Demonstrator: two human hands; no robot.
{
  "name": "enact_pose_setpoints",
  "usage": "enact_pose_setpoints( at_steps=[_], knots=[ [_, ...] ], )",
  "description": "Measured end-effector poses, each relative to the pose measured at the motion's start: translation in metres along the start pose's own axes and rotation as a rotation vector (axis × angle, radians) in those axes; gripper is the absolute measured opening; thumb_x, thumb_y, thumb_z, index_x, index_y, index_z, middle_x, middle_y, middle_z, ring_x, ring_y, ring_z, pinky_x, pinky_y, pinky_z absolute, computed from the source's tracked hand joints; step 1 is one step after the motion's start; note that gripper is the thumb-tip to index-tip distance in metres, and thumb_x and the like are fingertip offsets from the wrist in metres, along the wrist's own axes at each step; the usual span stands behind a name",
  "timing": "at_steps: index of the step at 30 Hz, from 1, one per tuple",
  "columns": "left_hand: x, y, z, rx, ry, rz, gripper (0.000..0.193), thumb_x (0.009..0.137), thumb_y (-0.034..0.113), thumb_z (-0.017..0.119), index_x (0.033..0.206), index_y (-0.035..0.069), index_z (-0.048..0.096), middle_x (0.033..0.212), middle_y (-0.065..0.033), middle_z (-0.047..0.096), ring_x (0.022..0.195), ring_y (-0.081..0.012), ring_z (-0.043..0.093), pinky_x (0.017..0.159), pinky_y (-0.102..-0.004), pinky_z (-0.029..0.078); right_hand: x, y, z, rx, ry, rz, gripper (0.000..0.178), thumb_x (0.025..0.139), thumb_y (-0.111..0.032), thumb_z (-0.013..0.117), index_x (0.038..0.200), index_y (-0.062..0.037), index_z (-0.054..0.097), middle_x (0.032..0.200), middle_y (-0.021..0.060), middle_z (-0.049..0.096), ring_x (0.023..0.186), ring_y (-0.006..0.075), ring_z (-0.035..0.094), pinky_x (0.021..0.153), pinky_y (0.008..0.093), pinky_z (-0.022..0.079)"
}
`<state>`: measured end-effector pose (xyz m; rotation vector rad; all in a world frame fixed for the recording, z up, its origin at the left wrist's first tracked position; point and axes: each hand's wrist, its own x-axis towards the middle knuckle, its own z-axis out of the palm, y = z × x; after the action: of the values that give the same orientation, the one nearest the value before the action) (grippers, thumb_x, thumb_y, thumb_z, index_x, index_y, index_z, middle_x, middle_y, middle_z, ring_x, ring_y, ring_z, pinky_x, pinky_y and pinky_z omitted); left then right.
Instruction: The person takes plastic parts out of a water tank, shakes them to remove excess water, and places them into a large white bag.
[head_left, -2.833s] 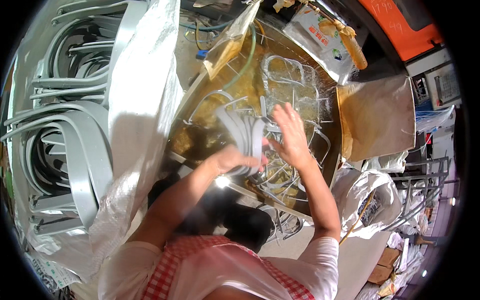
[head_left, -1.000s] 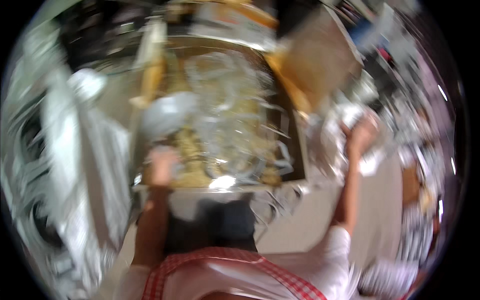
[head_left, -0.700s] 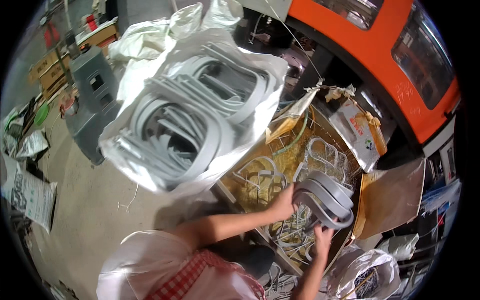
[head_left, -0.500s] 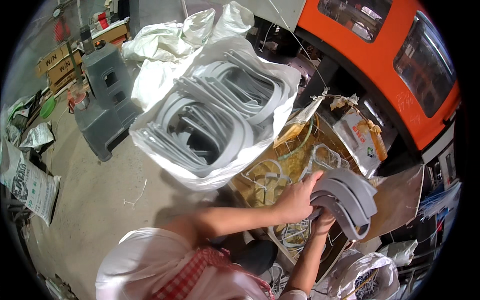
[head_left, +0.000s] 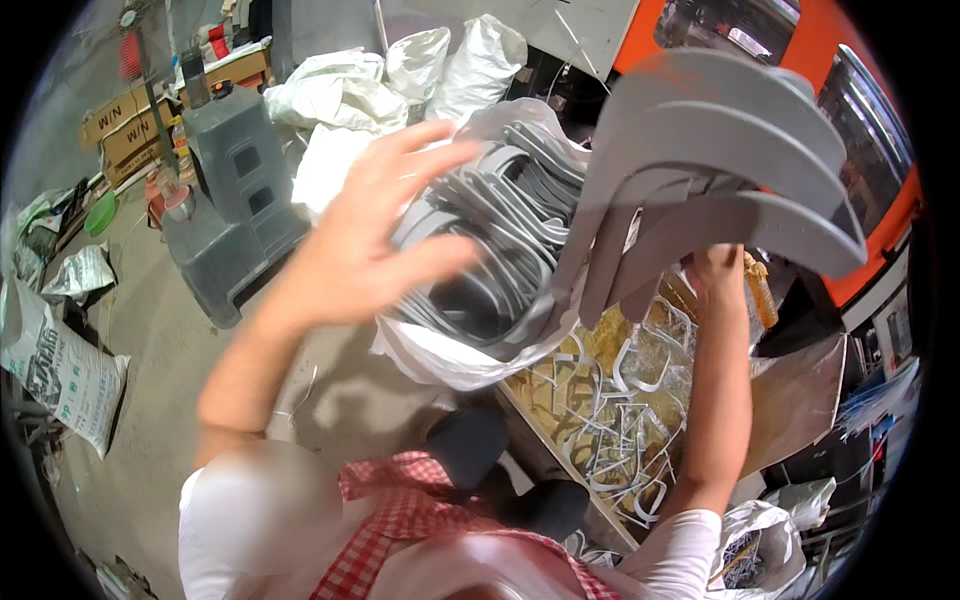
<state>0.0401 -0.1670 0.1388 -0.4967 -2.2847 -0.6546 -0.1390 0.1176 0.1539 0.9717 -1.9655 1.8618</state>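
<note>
Our right hand [head_left: 718, 268] clamps the nested stack of broad, curved, grey plastic bands [head_left: 700, 130] from below, fingers partly hidden, raising it across the right edge of the white woven-plastic sack [head_left: 440, 358], which is packed with similar bands [head_left: 535, 280]. Our left hand [head_left: 370, 240] is empty, fingers spread. We judge the stack light, stiff yet springy, perhaps slippery; gripping its gathered legs together seems surest.

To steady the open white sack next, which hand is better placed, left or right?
Probably the left hand: it looks empty, spread open near the white sack. The right hand is busy holding up the stacked curved gray pieces.
</note>
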Motion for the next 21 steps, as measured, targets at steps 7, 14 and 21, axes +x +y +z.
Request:
enact_pose_setpoints(
  at_steps=[7, 14, 21],
  knots=[
    [-0.063, -0.097, 0.013, -0.6, 0.184, -0.901, 0.018, 0.077, 0.004, 0.051, 0.092, -0.003, 0.058, 0.063, 0.0018, 0.052, 0.049, -0.0043, 0.045, 0.044, -0.0186, 0.037, 0.022, -0.02, 0.128, -1.166, -0.868, 0.237, 0.048, 0.074, -0.029, 0.066, 0.112, -0.0049, 0.051, 0.095, 0.0143, 0.062, 0.086, 0.0276, 0.06, 0.072, 0.036, 0.048],
    [-0.054, -0.096, 0.042, -0.748, 0.515, -0.779, 0.019, 0.081, 0.005, 0.054, 0.097, -0.003, 0.058, 0.075, -0.0009, 0.059, 0.057, -0.0038, 0.05, 0.049, -0.017, 0.039, 0.024, 0.031, 0.115, -1.412, -0.888, 0.07, 0.073, 0.065, -0.054, 0.068, 0.111, -0.0013, 0.044, 0.1, 0.018, 0.06, 0.096, 0.0328, 0.057, 0.078, 0.0397, 0.046],
    [-0.075, -0.079, 0.048, -0.755, 0.724, -0.773, 0.024, 0.086, 0.01, 0.056, 0.107, -0.002, 0.053, 0.099, -0.0102, 0.059, 0.085, -0.0133, 0.057, 0.077, -0.0246, 0.046, 0.021, 0.019, 0.034, -0.573, -0.326, -0.119, 0.058, 0.077, -0.036, 0.063, 0.121, -0.0031, 0.046, 0.107, 0.0151, 0.059, 0.093, 0.0228, 0.059, 0.081, 0.0307, 0.047]
  ],
)
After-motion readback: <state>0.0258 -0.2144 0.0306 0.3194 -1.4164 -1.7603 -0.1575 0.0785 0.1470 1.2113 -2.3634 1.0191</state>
